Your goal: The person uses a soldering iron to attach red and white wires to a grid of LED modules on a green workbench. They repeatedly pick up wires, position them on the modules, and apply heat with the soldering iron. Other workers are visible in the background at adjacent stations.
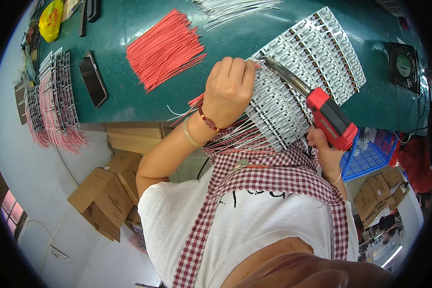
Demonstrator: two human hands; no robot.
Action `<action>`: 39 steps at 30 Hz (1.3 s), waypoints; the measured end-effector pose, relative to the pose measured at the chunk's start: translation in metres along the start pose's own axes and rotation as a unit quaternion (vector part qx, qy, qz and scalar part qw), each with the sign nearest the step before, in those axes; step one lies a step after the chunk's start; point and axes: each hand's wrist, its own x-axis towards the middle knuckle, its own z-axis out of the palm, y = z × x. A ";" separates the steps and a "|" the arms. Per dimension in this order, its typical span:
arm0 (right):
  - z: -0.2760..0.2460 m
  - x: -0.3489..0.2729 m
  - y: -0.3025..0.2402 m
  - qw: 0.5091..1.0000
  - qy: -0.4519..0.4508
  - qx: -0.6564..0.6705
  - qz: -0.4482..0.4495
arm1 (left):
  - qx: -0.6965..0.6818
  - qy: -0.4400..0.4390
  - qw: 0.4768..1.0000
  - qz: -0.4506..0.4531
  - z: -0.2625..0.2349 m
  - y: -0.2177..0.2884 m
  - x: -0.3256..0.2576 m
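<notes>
My left hand [229, 89] is closed at the left edge of a large panel of white circuit boards [312, 53]. Several red wires [196, 102] stick out behind its wrist, and a red wire end shows at its fingertips. My right hand [325, 151] grips a red and black soldering gun [332, 119]. The gun's metal barrel slants up to the left, and its tip is close beside the left fingertips, over the boards. Whether the tip touches a board, I cannot tell. White and red wires trail from the panel's lower left edge over my checked apron [273, 175].
A pile of red wires [165, 50] and a bundle of white wires [235, 10] lie on the green table [115, 103]. A phone [93, 79] and wired boards [57, 96] are at left. A small black fan [403, 67] stands right, above a blue basket [369, 156]. Cardboard boxes [105, 199] stand below.
</notes>
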 end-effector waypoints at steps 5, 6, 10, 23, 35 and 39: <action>-0.002 0.000 -0.004 1.000 -0.011 0.018 0.009 | 0.004 0.008 1.000 0.009 0.000 -0.001 0.000; -0.001 0.000 -0.004 1.000 -0.008 0.018 0.013 | 0.007 0.016 1.000 0.019 0.002 -0.002 0.001; 0.000 0.003 0.001 1.000 -0.019 -0.016 0.003 | 0.014 -0.011 1.000 0.004 -0.001 0.001 0.001; 0.005 0.002 -0.010 0.999 0.022 0.035 -0.035 | 0.045 -0.016 0.999 0.021 0.000 0.002 0.003; -0.049 0.016 -0.028 0.948 0.133 0.256 -0.133 | -0.002 -0.073 0.997 0.011 -0.006 0.000 0.008; -0.120 0.019 -0.042 0.890 0.302 0.257 -0.224 | 0.035 -0.048 0.998 0.026 -0.003 0.001 0.009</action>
